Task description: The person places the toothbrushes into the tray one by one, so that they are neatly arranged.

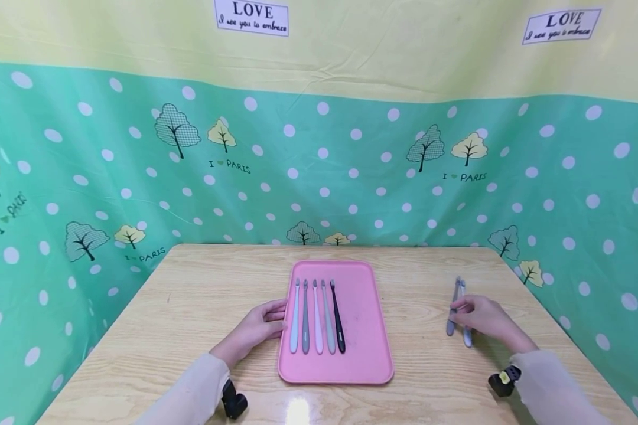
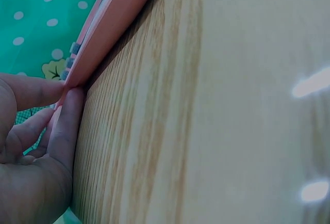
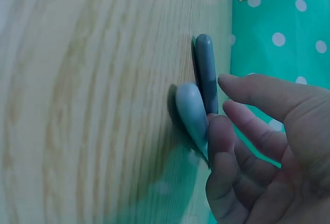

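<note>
- Two toothbrushes lie on the wooden counter [image 1: 202,307] well to the right of the pink tray [image 1: 364,330]: a grey toothbrush [image 1: 451,321] and a pale blue toothbrush [image 1: 466,336], side by side and crossing near their upper ends.
- The right hand [image 1: 484,319] rests over the middle of this pair. In the right wrist view its fingers [image 3: 221,136] are loosely curved, with one fingertip touching the pale blue toothbrush; the others hover just above the grey toothbrush, and nothing is gripped.
- In that close view the rounded handle ends of both toothbrushes lie flat on the counter and touch each other.
- The left hand [image 1: 257,327] lies on the counter at the left edge of the pink tray. In the left wrist view its fingers [image 2: 69,126] are fairly straight and press against the tray's rim, with another fingertip on top of the rim; they close around nothing.
- On the tray five toothbrushes [image 1: 317,319] lie in a neat row, heads pointing away from the person: pale blue, grey, pink, grey-green and black from left to right.
- The tray's right half is bare.
- A green cloth backdrop [image 1: 351,165] with white dots and trees surrounds the counter on three sides, yellow above.
</note>
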`<action>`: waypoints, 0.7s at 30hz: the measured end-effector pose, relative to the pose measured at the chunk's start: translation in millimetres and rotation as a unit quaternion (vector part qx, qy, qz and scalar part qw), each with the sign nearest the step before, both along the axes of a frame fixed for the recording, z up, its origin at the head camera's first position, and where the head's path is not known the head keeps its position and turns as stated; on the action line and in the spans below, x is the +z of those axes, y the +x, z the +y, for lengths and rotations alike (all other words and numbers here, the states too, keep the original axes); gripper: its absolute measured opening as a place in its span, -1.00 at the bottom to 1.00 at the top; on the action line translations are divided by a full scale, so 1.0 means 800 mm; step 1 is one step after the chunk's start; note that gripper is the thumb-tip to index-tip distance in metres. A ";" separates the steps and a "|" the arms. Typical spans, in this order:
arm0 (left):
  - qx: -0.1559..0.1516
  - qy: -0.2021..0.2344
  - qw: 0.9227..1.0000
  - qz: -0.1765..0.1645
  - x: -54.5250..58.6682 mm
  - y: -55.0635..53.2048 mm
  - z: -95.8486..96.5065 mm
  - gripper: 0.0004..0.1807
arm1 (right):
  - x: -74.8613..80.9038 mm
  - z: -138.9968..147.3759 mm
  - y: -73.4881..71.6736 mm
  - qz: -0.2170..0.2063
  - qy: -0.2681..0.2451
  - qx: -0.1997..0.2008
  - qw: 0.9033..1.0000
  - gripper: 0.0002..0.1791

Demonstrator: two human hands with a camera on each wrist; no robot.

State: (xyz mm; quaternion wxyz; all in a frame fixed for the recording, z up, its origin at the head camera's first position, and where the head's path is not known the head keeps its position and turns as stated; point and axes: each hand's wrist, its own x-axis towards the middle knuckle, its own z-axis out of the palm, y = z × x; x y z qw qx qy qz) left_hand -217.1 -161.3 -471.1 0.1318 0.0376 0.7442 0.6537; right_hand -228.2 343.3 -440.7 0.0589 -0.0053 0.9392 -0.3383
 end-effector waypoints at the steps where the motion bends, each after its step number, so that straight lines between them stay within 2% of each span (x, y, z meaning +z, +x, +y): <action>1: 0.000 0.000 1.000 -0.001 0.000 0.000 0.000 -0.34 | 0.000 -0.001 0.000 0.001 0.003 0.001 1.000 -0.61; 12: 0.008 -0.001 1.000 -0.003 0.002 0.001 0.000 -0.35 | -0.001 -0.006 -0.004 0.004 0.012 0.001 1.000 -0.61; 21: 0.008 -0.002 1.000 0.000 -0.001 0.000 -0.001 -0.35 | 0.006 -0.019 -0.002 -0.029 0.004 -0.012 1.000 -0.49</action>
